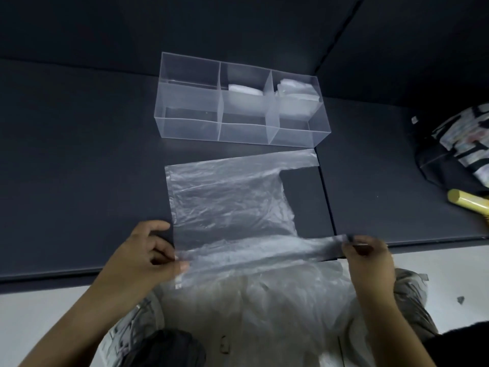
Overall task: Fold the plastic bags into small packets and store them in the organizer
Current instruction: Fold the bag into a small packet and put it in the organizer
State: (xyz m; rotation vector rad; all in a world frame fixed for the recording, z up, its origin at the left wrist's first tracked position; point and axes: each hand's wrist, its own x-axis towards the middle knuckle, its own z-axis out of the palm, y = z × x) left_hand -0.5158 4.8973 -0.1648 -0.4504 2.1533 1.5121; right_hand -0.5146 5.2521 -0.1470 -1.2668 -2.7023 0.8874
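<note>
On the dark tabletop (79,181), near its edge, left hand (148,258) and right hand (367,256) each have a closed pinch grip on the plastic bag (227,205), tensioning its near strip flat for folding; organizer (190,100) waits beyond.

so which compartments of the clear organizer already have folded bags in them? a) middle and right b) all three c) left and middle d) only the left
a: white folded packets sit in the middle compartment and the right compartment of the organizer, while the left compartment shows only clear walls and the dark surface.
</note>
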